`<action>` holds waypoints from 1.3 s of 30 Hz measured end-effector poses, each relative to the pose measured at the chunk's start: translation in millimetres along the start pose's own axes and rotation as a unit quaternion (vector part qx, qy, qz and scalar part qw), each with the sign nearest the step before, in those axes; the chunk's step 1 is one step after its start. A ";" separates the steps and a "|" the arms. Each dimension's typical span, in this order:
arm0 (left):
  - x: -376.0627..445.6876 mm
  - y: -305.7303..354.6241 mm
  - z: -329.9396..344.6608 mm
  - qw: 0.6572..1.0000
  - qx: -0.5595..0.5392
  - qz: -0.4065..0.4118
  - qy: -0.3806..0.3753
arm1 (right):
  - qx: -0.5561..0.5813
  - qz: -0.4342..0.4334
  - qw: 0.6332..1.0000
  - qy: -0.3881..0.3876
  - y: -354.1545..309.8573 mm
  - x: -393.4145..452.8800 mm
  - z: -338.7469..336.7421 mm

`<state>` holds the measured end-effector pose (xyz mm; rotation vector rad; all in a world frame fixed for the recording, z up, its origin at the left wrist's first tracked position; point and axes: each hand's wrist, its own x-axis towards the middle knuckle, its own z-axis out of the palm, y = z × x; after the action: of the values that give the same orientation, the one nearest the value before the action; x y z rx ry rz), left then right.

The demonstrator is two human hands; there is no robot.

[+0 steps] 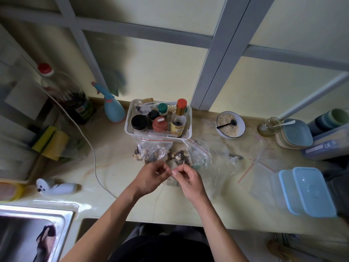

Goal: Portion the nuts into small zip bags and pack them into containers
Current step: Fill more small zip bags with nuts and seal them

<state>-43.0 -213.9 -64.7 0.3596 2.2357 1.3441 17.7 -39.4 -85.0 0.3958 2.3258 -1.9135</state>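
Both hands meet over the worktop (117, 167): the left hand (151, 176) and right hand (187, 178) each have a fingertip grip pinched on the red zip strip of a small zip bag (174, 181), looks like they're sealing it. Just behind sit two filled nut bags (154, 151), one (181, 155) lying next to the other in front of the white basket (186, 118). Empty bags (260, 167) are spread to the right, and the blue containers (309, 191) look closed and unpacked. So portioning's partway, packing probably hasn't started.
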 end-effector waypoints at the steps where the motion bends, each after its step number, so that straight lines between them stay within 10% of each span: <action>1: 0.3 -2.4 0.5 1.000 0.009 0.003 0.000 | 0.002 0.002 1.000 -0.001 0.9 -0.1 0.2; 24: 0.4 -2.6 0.2 0.998 -0.058 -0.023 0.018 | 0.005 0.030 1.000 -0.007 -7.4 4.4 -0.6; 39: 3.0 -6.7 1.5 0.995 0.082 -0.048 0.041 | -0.102 0.001 0.995 0.015 -11.2 5.0 3.0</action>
<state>-44.5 -214.5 -72.0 0.2543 2.4081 1.1485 9.6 -43.6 -76.3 0.4096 2.5073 -1.6576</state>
